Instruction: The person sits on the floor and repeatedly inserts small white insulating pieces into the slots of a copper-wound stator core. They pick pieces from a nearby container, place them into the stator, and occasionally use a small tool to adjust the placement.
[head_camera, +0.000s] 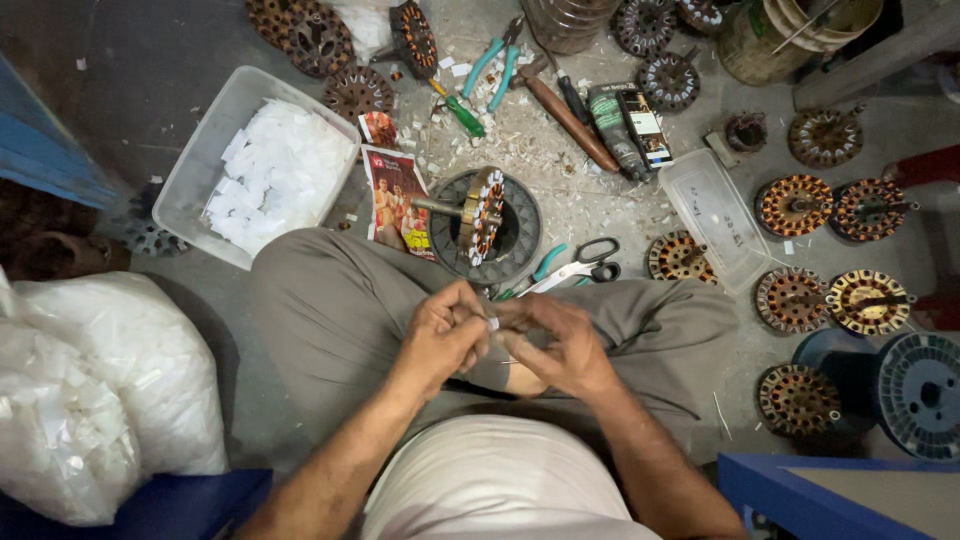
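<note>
The person sits cross-legged on the floor (160, 50), both hands raised over the lap: the left hand (440, 335) and the right hand (565, 345) meet at their fingertips, the fingers of both pinched closed on a small white slip of paper (492, 323) held between them. Just ahead of the knees a wound stator (484, 213) stands on edge on its shaft over a dark round plate (520, 240); white slips show along part of its rim, so by the look of it the work on this piece is partly done, though how many slots remain cannot be told from here. A clear plastic tub (205, 150) to the left holds a heap of cut white slips, and a large clear bag (90, 390) beside the left knee is full of more, so plenty of stock remains. To the right lie several copper-wound stators (795, 205), apparently finished, while bare rusty cores (320, 40) lie at the top left. Scissors (585, 262), green-handled pliers (495, 60), a hammer (570, 120) and an empty clear tray (715, 215) lie on the grey concrete, which is strewn with white paper trimmings. Blue furniture edges frame the lower corners.
</note>
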